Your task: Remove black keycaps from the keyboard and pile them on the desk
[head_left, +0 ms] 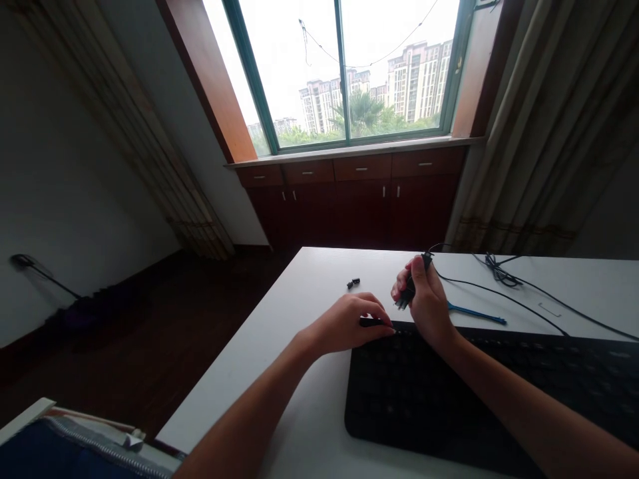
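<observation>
Your left hand [349,324] rests low at the far left corner of the black keyboard [449,392]. Its fingers [377,311] are curled in and pinched on a small black piece [372,322] that lies right at the keyboard's edge. What the piece is cannot be told from here.

Your right hand [426,301] is raised just beside the left, over the keyboard's far edge. Its fingers are closed in a fist around a black object [409,291]. A thin black cable [479,286] leaves the top of that fist and runs off to the right across the white surface [309,372].

The keyboard lies flat on the surface in front of you, with both forearms reaching over or alongside it. A blue tool [476,313] lies on the surface just past your right hand, near the keyboard's far edge. Two small black bits [353,283] sit close together beyond your left hand, apart from the keyboard. A loose bunch of dark wire [502,274] lies farther right.

Beyond the surface stand dark wooden cabinets [359,199] under a wide window [349,66], with a curtain [549,133] hanging at the right.
</observation>
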{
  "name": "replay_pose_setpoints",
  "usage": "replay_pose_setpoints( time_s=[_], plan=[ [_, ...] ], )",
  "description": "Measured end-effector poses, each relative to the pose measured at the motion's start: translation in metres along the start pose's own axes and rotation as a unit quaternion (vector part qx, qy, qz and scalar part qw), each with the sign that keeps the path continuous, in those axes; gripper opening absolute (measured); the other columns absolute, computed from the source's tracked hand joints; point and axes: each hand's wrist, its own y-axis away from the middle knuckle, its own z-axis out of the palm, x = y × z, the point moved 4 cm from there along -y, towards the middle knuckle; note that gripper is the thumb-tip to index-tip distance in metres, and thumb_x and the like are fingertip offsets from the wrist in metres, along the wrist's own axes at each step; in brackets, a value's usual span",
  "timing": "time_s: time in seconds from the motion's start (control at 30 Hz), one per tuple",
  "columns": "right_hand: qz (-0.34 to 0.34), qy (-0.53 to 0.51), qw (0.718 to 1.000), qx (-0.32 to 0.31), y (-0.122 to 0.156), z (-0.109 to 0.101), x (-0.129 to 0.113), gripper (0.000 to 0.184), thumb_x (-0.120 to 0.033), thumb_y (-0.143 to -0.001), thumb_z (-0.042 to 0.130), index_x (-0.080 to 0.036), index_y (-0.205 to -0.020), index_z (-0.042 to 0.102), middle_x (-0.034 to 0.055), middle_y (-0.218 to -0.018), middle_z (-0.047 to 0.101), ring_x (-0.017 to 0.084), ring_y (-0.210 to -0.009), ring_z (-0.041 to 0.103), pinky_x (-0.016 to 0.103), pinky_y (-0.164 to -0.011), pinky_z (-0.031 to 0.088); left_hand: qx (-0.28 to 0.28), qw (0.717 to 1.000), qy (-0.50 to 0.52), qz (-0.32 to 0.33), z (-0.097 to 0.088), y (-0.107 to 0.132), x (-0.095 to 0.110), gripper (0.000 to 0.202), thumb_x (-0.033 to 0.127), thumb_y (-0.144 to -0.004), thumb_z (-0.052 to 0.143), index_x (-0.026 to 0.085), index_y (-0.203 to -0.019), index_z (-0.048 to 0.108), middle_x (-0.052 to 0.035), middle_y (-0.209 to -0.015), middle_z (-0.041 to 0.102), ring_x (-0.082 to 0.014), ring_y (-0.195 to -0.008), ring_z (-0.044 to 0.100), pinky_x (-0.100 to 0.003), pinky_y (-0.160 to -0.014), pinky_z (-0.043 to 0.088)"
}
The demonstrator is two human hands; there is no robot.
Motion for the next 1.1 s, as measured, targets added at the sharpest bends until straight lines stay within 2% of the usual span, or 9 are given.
replay_pose_setpoints(
  time_s=[0.1, 0.17, 0.3, 0.43, 0.63, 0.77, 0.87, 1.0, 1.1],
  plan=[
    [0.005, -0.005, 1.000, 0.001, 0.001, 0.000, -0.001, 0.036, -0.059, -0.095, 0.053, -0.025, -0.088, 0.047, -0.0056, -0.065, 0.052, 0.013, -0.052, 0.056, 0.026, -0.050, 0.048, 0.017, 1.000, 0.012, -0.017, -0.002, 0.000, -0.007, 0.021, 0.038, -0.092, 0.067, 0.021, -0.099, 0.078, -0.0065, -0.099, 0.072, -0.0171, -0.085, 0.067, -0.027, -0.076, 0.055],
    [0.010, 0.000, 1.000, 0.001, 0.001, -0.001, -0.001, 0.035, -0.059, -0.095, 0.053, -0.025, -0.089, 0.047, -0.0053, -0.066, 0.053, 0.013, -0.053, 0.057, 0.026, -0.049, 0.047, 0.054, 0.998, 0.004, -0.037, -0.004, -0.001, -0.016, 0.022, 0.039, -0.093, 0.064, 0.021, -0.099, 0.077, -0.0056, -0.096, 0.072, -0.0161, -0.081, 0.068, -0.027, -0.073, 0.056],
    [0.030, 0.007, 1.000, -0.002, 0.000, -0.002, 0.001, 0.036, -0.060, -0.095, 0.054, -0.025, -0.090, 0.048, -0.0053, -0.066, 0.054, 0.014, -0.054, 0.058, 0.026, -0.049, 0.047, 0.151, 0.982, -0.075, -0.081, -0.011, 0.000, -0.039, 0.021, 0.034, -0.095, 0.062, 0.020, -0.098, 0.076, -0.0061, -0.096, 0.072, -0.0172, -0.081, 0.068, -0.029, -0.075, 0.057],
    [0.051, -0.002, 0.999, -0.003, 0.000, -0.001, 0.004, 0.038, -0.060, -0.092, 0.058, -0.024, -0.089, 0.048, -0.0055, -0.065, 0.054, 0.013, -0.053, 0.056, 0.026, -0.053, 0.048, 0.188, 0.969, -0.134, -0.095, -0.014, 0.002, -0.056, 0.018, 0.026, -0.093, 0.062, 0.019, -0.102, 0.075, -0.0074, -0.105, 0.071, -0.0188, -0.085, 0.069, -0.032, -0.080, 0.058],
    [0.070, 0.017, 0.995, -0.070, 0.003, 0.004, 0.009, 0.038, -0.058, -0.091, 0.062, -0.022, -0.091, 0.052, -0.0038, -0.070, 0.056, 0.012, -0.057, 0.055, 0.026, -0.056, 0.047, 0.214, 0.963, -0.140, -0.081, -0.012, 0.002, -0.049, 0.022, 0.033, -0.098, 0.055, 0.021, -0.104, 0.072, -0.0066, -0.109, 0.070, -0.0197, -0.089, 0.068, -0.032, -0.077, 0.057],
    [0.077, -0.006, 0.990, -0.116, 0.007, 0.009, 0.007, 0.034, -0.055, -0.093, 0.060, -0.022, -0.089, 0.052, -0.0051, -0.066, 0.050, 0.011, -0.056, 0.049, 0.025, -0.055, 0.043, 0.240, 0.965, 0.013, -0.106, -0.005, -0.002, -0.033, 0.040, 0.050, -0.103, 0.042, 0.020, -0.115, 0.066, -0.0084, -0.107, 0.071, -0.0213, -0.092, 0.069, -0.032, -0.076, 0.056],
    [0.081, 0.007, 0.987, -0.139, 0.010, 0.012, 0.005, 0.035, -0.055, -0.097, 0.053, -0.022, -0.088, 0.051, -0.0045, -0.067, 0.049, 0.012, -0.058, 0.048, 0.026, -0.056, 0.043, 0.243, 0.943, 0.191, -0.125, 0.005, -0.006, -0.023, 0.056, 0.059, -0.104, 0.026, 0.018, -0.119, 0.061, -0.0095, -0.102, 0.072, -0.0218, -0.090, 0.069, -0.032, -0.074, 0.055],
    [0.038, 0.118, 0.972, -0.200, 0.015, 0.013, 0.002, 0.035, -0.055, -0.102, 0.043, -0.022, -0.089, 0.050, -0.0031, -0.072, 0.051, 0.013, -0.061, 0.050, 0.028, -0.059, 0.043, 0.232, 0.908, 0.322, -0.133, 0.017, -0.009, -0.017, 0.067, 0.067, -0.101, 0.020, 0.016, -0.123, 0.057, -0.0093, -0.095, 0.071, -0.0212, -0.082, 0.069, -0.034, -0.075, 0.054],
    [0.000, 0.229, 0.936, -0.268, 0.019, 0.012, -0.001, 0.031, -0.051, -0.104, 0.041, -0.023, -0.094, 0.051, -0.0023, -0.074, 0.055, 0.014, -0.065, 0.053, 0.030, -0.065, 0.044, 0.225, 0.894, 0.362, -0.137, 0.021, -0.010, -0.020, 0.072, 0.071, -0.099, 0.019, 0.015, -0.123, 0.057, -0.0072, -0.087, 0.069, -0.0196, -0.073, 0.068, -0.034, -0.074, 0.052]
  ],
)
